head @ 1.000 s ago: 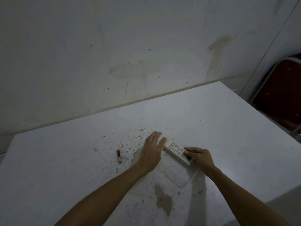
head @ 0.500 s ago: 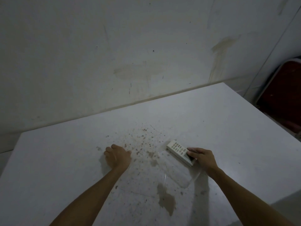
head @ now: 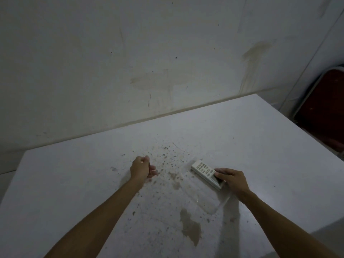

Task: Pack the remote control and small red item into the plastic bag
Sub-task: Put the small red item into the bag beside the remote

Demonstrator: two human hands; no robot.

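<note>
The left hand [head: 142, 167] is curled shut around the small red item [head: 149, 167]; only a thin dark-red bit peeks out, so I cannot tell which way it points. It is up off the table [head: 260, 138], near the middle. The right hand [head: 231, 178] presses its fingers down on the near end of the remote control [head: 205, 172]. The remote's long side runs from the near right toward the far left. It looks partly inside the plastic bag [head: 210, 200]. The red item is not packed yet.
</note>
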